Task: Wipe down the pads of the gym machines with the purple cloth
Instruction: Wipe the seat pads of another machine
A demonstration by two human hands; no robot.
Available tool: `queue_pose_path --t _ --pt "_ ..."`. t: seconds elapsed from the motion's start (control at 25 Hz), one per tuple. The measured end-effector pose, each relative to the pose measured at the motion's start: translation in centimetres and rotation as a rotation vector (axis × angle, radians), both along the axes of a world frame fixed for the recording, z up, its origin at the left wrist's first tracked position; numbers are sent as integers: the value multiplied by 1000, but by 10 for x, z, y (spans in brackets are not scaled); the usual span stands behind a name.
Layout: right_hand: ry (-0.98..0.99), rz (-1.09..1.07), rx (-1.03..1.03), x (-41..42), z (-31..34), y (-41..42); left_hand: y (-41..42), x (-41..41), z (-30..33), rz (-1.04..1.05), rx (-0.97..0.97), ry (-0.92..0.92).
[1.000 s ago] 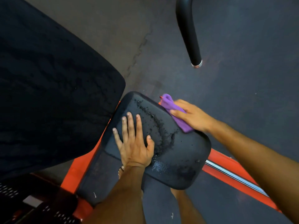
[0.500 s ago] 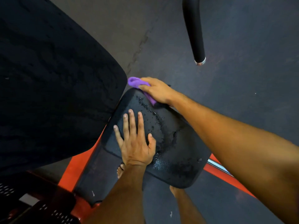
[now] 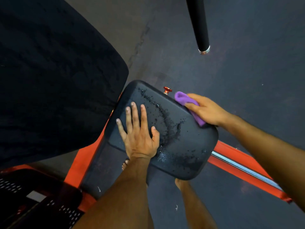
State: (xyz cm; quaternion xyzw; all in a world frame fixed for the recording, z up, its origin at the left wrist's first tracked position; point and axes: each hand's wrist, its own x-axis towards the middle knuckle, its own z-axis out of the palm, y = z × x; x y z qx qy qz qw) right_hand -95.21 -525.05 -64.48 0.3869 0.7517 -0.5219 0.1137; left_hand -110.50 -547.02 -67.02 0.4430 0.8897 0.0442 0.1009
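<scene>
Cloth (image 3: 188,103) is gripped by right hand (image 3: 208,109) at pad's (image 3: 189,146) 2 o'clock edge; left hand (image 3: 138,134) is pressed flat, fingers spread, at 9 o'clock.

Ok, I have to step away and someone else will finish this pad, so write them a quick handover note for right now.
Left hand: flat, fingers straight, pressing on the seat pad to steady it.
Right hand: holds the purple cloth at the pad's far right edge, beside the red knob.
Done: not much that shows; the cloth is working only that edge.
Left: a streak of droplets runs down the pad's middle, with a wet patch near the front edge. Wipe both, then the large back pad to the left; whether it has been wiped I cannot tell.
</scene>
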Motion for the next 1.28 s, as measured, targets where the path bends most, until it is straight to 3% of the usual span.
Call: queue_pose_path --t 0.16,0.32,0.48,0.6,0.68,0.8,0.92,1.0,1.08,1.2,1.28 --pt "74 24 96 -75 -7 0 0 0 0 21 4 8" --pt "83 -65 229 10 6 -19 -2 -1 -1 14 40 -2" --pt "-16 -633 225 93 -3 -80 1 0 -1 14 53 7" --pt "-18 -1175 102 84 -17 -179 -3 2 0 4 45 -11" --pt "-170 -1340 -5 64 -14 -261 0 3 0 5 47 6" --pt "-331 -1264 53 45 -3 -319 0 2 -2 6 47 3" --pt "-213 -1338 215 49 -3 -216 0 6 -1 5 58 13" --pt "-95 -1177 282 56 -1 -139 1 2 -3 7 45 24" --pt "-128 -1060 325 62 -3 -108 0 2 2 2 22 -5" --pt "-77 -1106 224 61 -6 -181 1 10 15 -60 -58 -46" --pt "-205 -1125 128 67 -11 -266 10 -18 24 -105 -249 -211"
